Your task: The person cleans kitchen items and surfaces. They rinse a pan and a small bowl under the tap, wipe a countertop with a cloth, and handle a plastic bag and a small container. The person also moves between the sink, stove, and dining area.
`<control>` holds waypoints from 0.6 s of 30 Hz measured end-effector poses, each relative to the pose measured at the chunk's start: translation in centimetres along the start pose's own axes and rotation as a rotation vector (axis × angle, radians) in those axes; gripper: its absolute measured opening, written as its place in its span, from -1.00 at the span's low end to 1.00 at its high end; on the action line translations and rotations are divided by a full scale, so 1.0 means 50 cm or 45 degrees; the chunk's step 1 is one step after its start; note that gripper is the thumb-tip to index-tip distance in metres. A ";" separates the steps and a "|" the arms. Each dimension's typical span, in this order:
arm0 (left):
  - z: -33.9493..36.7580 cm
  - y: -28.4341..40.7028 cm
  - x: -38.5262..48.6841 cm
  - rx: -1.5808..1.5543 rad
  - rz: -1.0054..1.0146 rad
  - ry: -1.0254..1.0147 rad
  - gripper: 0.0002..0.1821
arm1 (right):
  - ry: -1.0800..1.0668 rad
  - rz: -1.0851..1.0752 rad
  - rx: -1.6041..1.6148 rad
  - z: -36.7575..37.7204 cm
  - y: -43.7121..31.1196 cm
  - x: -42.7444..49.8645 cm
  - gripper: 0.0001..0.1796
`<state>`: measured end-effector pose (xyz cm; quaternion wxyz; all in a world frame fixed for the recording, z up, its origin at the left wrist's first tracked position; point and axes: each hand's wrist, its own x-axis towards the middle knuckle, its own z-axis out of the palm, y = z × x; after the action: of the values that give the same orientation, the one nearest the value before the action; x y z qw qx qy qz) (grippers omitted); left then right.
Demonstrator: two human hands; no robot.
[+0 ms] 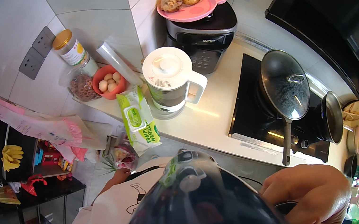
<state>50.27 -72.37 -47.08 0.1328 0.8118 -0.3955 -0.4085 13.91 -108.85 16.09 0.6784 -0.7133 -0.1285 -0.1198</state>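
Close to the camera, my right hand (315,200) grips the handle of a glossy dark blue mug (209,207). The mug is tilted, its rim towards the lower right, and what it contains is hidden. The kettle's reflection shows on its side. Low on the left, part of my left hand (122,174) shows beside my white shirt, near a plastic bag (124,156) with pink and green contents. Its fingers are too small and covered to read. Ahead on the counter (205,127) stands a glass kettle (167,70) with a white lid and handle.
A kitchen wipes pack (136,122) overhangs the counter edge beside a red bowl of eggs (109,83). A Supor appliance (200,36) carries a pink plate (203,6) with bagged food. On the cooktop (245,98) sit a lidded pan (285,84) and another pan (332,117).
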 end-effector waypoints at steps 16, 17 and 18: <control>0.010 -0.011 0.010 0.051 0.111 0.036 -0.64 | 0.958 0.402 0.219 0.046 0.061 -0.050 -0.61; 0.011 -0.014 0.009 0.055 0.100 0.040 -0.64 | 0.966 0.433 0.251 0.036 0.084 -0.062 -0.61; 0.013 -0.018 0.007 0.059 0.092 0.041 -0.64 | 0.940 0.407 0.227 0.023 0.119 -0.073 -0.61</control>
<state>50.37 -71.97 -48.18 0.1347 0.8064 -0.4318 -0.3811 12.52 -108.06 9.18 0.7482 -0.5717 0.2262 -0.2492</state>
